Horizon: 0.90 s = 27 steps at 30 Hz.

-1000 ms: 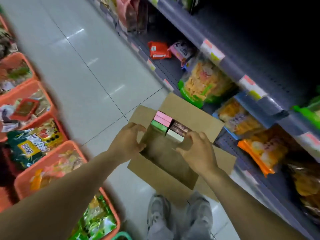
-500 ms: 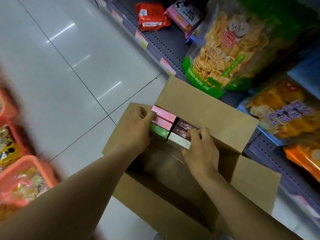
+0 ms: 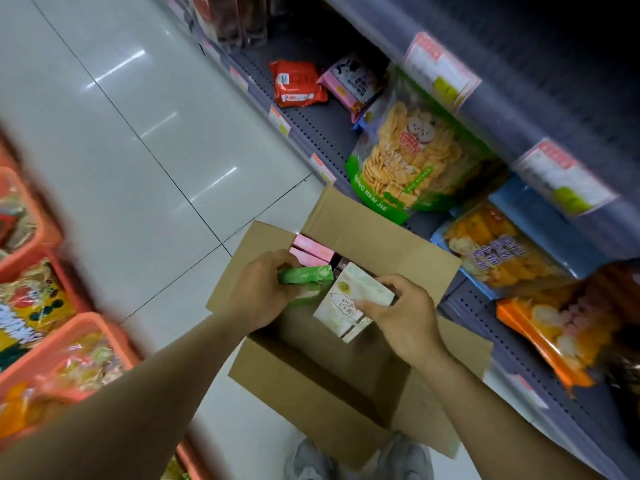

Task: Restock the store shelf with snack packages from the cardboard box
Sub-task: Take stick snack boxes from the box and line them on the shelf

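Head: left hand point(image 3: 263, 292) grips green pack point(image 3: 306, 275); right hand point(image 3: 405, 313) pinches pale pack point(image 3: 349, 303), seemingly above carton point(image 3: 381, 244).

Left hand point(image 3: 263, 289) now lifting green package point(image 3: 304, 275), right hand point(image 3: 398, 313) tilting up pale package point(image 3: 349, 303) from cardboard box point(image 3: 311, 386)

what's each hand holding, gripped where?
Left hand grips the green pack by one end; right hand pinches the white pack at its right edge.

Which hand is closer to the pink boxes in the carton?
Left. The left hand, gripping a green box, sits right beside the pink boxes; the right hand, holding a white box, is farther off.
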Each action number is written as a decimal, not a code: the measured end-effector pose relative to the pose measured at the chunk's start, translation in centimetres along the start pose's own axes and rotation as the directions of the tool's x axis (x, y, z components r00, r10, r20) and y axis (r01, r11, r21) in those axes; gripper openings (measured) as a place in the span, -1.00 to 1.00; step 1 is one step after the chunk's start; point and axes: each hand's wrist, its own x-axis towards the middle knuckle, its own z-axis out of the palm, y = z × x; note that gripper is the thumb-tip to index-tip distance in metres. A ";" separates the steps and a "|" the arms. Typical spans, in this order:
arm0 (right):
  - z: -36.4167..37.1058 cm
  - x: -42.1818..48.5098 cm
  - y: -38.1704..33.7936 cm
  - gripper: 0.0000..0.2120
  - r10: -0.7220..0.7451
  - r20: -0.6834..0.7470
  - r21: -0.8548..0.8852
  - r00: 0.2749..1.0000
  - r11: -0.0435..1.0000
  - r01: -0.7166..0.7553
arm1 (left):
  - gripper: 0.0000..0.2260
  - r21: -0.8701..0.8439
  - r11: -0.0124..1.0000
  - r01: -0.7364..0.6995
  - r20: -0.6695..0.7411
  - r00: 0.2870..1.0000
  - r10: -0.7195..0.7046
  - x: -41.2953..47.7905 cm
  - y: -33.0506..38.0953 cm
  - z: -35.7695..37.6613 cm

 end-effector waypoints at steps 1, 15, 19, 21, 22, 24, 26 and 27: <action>-1.1 -0.7 -1.5 -0.74 0.022 0.033 0.073 0.999 0.997 -0.024 | -0.74 -0.098 0.994 0.053 0.026 0.998 -0.051 -0.8 1.0 -1.1; -16.3 -19.6 -30.8 -0.78 -0.086 0.037 0.308 0.996 0.949 0.071 | -0.88 -0.856 0.494 0.151 0.089 0.985 -0.147 -19.8 24.6 -25.4; -21.0 -26.6 -38.8 -0.82 -0.208 -0.068 0.282 0.976 0.934 0.219 | -0.84 -0.822 0.570 -0.009 -0.073 0.993 -0.090 -23.6 31.1 -31.6; -24.0 -30.2 -41.9 -0.84 -0.245 -0.115 0.273 0.963 0.924 0.268 | -0.76 -0.759 0.640 -0.119 -0.176 0.984 -0.026 -25.8 34.2 -34.4; -25.3 -31.8 -43.0 -0.84 -0.264 -0.133 0.270 0.955 0.918 0.291 | -0.77 -0.736 0.654 -0.174 -0.225 0.974 0.006 -26.9 35.5 -35.5; -28.6 -35.3 -45.1 -0.80 -0.291 -0.166 0.279 0.942 0.903 0.328 | -0.81 -0.743 0.621 -0.250 -0.268 0.961 0.065 -29.6 38.9 -37.8; -31.7 -38.5 -46.7 -0.72 -0.322 -0.155 0.278 0.934 0.893 0.354 | -0.63 -0.761 0.585 -0.279 -0.249 0.959 0.133 -32.4 42.1 -39.5; -33.1 -39.8 -47.3 -0.68 -0.338 -0.144 0.271 0.930 0.890 0.366 | -0.55 -0.756 0.588 -0.287 -0.229 0.958 0.174 -33.6 43.5 -40.2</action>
